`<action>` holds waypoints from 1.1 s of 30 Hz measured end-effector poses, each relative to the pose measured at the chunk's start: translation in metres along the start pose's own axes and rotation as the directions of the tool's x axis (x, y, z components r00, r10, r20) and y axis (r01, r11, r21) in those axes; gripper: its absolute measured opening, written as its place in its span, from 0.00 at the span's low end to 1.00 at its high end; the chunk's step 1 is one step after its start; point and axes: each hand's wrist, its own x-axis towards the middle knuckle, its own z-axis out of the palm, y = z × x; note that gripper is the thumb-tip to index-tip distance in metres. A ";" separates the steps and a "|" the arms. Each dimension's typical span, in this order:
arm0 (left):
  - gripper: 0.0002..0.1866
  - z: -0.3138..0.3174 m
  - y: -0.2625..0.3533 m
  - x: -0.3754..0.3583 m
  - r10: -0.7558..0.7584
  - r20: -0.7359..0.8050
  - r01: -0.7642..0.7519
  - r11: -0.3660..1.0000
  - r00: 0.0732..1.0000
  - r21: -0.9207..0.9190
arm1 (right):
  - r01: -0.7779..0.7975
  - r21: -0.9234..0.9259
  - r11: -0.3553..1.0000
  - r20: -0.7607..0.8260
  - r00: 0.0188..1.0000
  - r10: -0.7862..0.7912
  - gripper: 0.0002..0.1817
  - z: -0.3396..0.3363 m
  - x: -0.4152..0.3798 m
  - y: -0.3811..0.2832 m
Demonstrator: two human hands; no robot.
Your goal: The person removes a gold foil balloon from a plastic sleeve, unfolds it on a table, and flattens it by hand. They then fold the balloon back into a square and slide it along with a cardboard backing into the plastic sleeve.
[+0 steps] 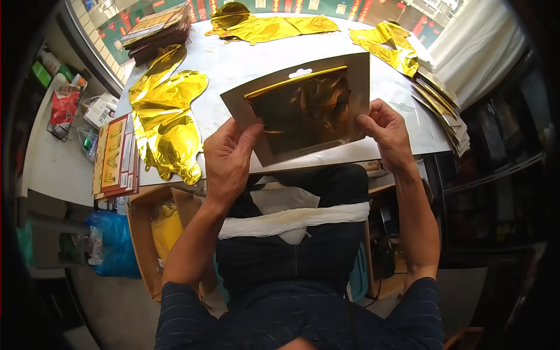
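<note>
Between my two hands is a brown card package (280, 156), tilted, with a hang hole at its top edge. Shiny gold foil shows in its dark middle. My left hand (228, 157) pinches the package's left side with the thumb in front. On the opposite side, my right hand (385, 131) grips the edge between thumb and fingers. Flat gold foil balloons lie on the white table: one (169, 122) left of the package, another (280, 28) at the back, and more gold foil (388, 46) at the back right.
Printed "FALL" packages (114, 153) are stacked at the table's left edge, with another stack (157, 32) behind. More cards (440, 105) overhang the right edge. White strings (291, 220) lie across my lap. Below left are a cardboard box (146, 233) and a blue bag (114, 245).
</note>
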 end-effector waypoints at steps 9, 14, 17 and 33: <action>0.22 0.009 -0.002 0.032 0.117 0.030 -0.118 0.993 0.993 0.019 | -0.007 -0.302 0.953 -0.059 0.998 -0.011 0.08 -0.015 -0.012 0.021; 0.19 0.009 -0.020 0.027 0.022 0.035 -0.024 0.998 0.999 0.063 | -0.017 -0.161 0.987 -0.118 0.993 -0.002 0.08 -0.012 -0.014 0.029; 0.16 0.013 -0.025 0.027 -0.020 0.003 0.020 0.992 1.000 0.125 | -0.073 -0.169 0.983 -0.151 0.987 0.047 0.08 -0.015 -0.013 0.030; 0.20 0.034 -0.016 0.019 -0.135 0.109 0.119 0.983 0.985 0.142 | -0.197 -0.105 0.975 -0.891 0.455 -0.004 0.09 -0.390 -0.014 -0.043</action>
